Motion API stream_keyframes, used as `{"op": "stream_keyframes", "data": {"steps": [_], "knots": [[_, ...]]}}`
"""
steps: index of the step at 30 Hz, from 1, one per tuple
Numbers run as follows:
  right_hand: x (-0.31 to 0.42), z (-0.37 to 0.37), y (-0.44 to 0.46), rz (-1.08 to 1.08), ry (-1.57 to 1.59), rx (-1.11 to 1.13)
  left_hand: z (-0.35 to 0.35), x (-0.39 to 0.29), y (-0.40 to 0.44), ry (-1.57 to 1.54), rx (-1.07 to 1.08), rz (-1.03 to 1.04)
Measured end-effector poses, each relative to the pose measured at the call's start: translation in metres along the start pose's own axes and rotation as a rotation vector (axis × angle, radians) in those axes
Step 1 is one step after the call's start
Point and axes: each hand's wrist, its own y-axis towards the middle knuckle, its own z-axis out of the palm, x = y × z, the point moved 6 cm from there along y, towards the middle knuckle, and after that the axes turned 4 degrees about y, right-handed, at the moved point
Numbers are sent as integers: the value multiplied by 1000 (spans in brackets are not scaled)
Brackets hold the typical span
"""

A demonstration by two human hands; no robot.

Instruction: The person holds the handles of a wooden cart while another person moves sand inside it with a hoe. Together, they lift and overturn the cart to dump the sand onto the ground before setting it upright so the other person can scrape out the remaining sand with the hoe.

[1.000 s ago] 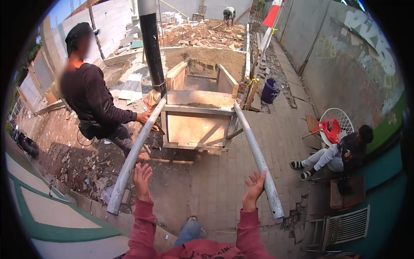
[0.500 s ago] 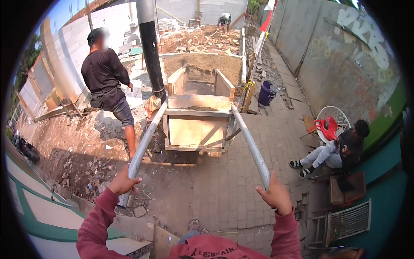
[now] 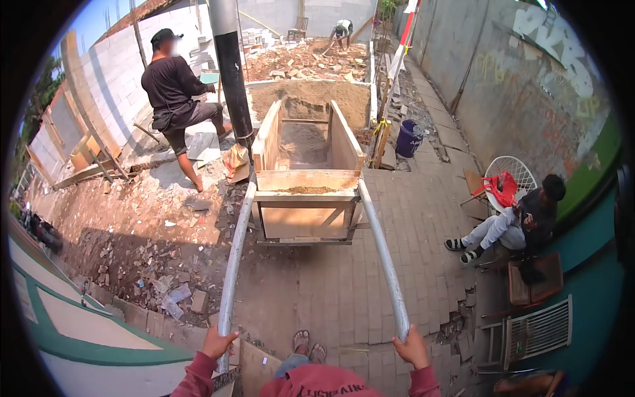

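A wooden cart [image 3: 305, 223] with plank sides stands in front of me, its two long grey pipe handles reaching back toward my body. My left hand [image 3: 217, 341] is closed around the left pipe handle [image 3: 235, 264], close to its end. Around the end of the right pipe handle [image 3: 385, 261] my right hand [image 3: 413, 348] is closed too, thumb along the top. A little sand [image 3: 307, 190] lies on the ledge at the cart's near end. Inside the box I see a sandy-coloured bottom; its wheels are hidden.
A dark pole [image 3: 233, 79] rises beside the cart's left side. One person [image 3: 175, 89] steps among rubble at left; another person [image 3: 509, 221] sits at right near chairs [image 3: 537, 332]. A sand pile [image 3: 264, 94], a purple bucket [image 3: 409, 139] and a far worker [image 3: 342, 30] are ahead.
Both handle ends and my hands have come lower and nearer my body. More of the cart's inside shows. The person at left has moved farther off and raised a leg.
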Motion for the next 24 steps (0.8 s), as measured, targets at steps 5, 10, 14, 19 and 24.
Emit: {"op": "stream_keyframes", "data": {"steps": [5,10,14,19,24], "knots": [[47,-72,-47,101,122,158,-24,-23,-54,-69,69,-21],[50,-82,-72,210,93,276,-41,-20,-101,173,-9,-96],[-27,2,-139,99,235,255,-30,53,-137,296,-135,-156],[-138,89,-209,177,-2,157,12,162,-177,363,-255,-125],[-206,132,-240,170,-86,257,42,319,-163,417,-267,-193]]}}
